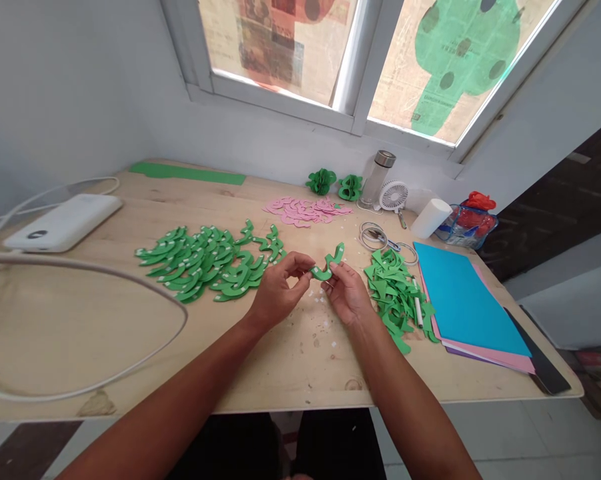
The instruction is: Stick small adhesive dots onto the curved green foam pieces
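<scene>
A curved green paper cutout [323, 274] with small white patches is held above the middle of the table. My right hand [349, 297] pinches it near its bend, thumb on top. My left hand [282, 287] has its thumb and fingertips closed at the cutout's left end. To the left lies a spread of similar green cutouts [200, 260], many bearing small white patches. Close to my right hand is a loose heap of green paper pieces [393, 287], with a white pen-like stick [418, 311] lying on it. Tiny white scraps [316, 298] dot the wood below my hands.
Pink cutouts [308, 211], green paper ornaments [321, 181], a glass bottle [377, 177] and a small fan [393, 196] stand or lie toward the wall. Scissors [388, 241] and blue paper sheets [468, 297] are right; a white power bank [63, 223] and looping cable [180, 323] are left.
</scene>
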`<move>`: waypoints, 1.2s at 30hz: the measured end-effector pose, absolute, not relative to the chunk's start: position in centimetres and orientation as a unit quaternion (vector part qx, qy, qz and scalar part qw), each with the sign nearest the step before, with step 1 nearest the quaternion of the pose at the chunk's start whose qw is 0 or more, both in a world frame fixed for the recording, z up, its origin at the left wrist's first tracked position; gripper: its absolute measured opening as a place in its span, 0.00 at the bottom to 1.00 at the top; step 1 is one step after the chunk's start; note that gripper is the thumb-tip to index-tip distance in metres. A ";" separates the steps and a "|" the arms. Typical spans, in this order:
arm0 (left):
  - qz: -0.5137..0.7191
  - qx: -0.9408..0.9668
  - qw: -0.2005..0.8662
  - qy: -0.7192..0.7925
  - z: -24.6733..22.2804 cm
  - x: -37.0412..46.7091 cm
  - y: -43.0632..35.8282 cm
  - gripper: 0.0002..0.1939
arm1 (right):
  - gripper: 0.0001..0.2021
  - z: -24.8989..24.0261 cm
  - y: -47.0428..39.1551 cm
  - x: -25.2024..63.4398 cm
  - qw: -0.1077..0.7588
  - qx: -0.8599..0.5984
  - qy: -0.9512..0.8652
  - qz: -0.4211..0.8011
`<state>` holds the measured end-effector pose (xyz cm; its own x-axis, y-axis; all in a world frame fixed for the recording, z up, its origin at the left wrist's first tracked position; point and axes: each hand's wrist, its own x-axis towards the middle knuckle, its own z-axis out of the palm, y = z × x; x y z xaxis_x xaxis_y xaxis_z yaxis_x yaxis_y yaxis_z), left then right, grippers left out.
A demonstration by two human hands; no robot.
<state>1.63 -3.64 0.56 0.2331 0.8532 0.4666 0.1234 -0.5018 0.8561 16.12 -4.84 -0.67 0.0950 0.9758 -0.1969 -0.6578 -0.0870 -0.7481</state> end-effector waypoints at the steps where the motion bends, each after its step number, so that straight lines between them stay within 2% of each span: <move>1: 0.517 0.697 0.356 0.348 0.5 1.6 -3.6 0.05 | 0.09 -0.7 -4.8 16.1 0.641 -0.372 -0.216 0.636; 6: 0.539 0.697 0.306 0.361 0.4 1.6 -3.6 0.04 | 0.09 -0.7 -4.9 15.9 0.644 -0.391 -0.237 0.614; 13: 0.547 0.720 0.096 0.415 0.5 1.2 -3.6 0.07 | 0.11 -0.1 -5.4 15.6 0.628 -0.495 -0.298 0.521; 18: 0.526 0.759 0.006 0.385 -0.2 1.4 -3.5 0.09 | 0.09 0.6 -6.0 14.8 0.607 -0.475 -0.423 0.476; 23: 0.510 0.782 -0.032 0.358 -0.6 1.8 -3.7 0.09 | 0.08 0.6 -6.1 14.4 0.597 -0.471 -0.446 0.472; 36: 0.503 0.792 -0.020 0.345 -0.7 2.1 -3.8 0.08 | 0.09 0.5 -6.0 14.3 0.595 -0.502 -0.437 0.451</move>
<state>2.06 -3.78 -0.72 0.2556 0.5275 0.8102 0.5670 -0.7605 0.3163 14.30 -5.97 0.46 0.2115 0.9751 0.0661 -0.0976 0.0884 -0.9913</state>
